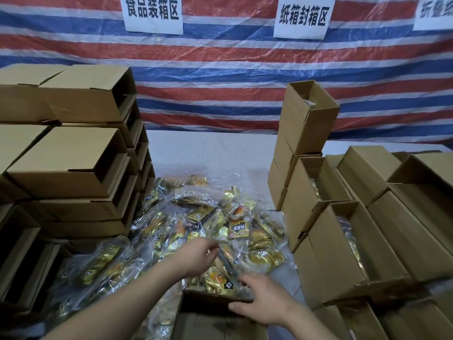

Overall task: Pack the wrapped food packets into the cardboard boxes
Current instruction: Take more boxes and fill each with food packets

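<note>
A heap of gold-wrapped food packets in clear plastic bags covers the middle of the white table. An open cardboard box sits at the near edge in front of me. My left hand reaches over the heap, its fingers pinching a clear bag of packets. My right hand grips the far rim of the open box, thumb inside and fingers over the edge. A packet lies just beyond that rim.
Stacks of empty cardboard boxes lying on their sides fill the left. Open boxes holding packets stand on the right, some stacked. A striped tarp with paper signs hangs behind the table.
</note>
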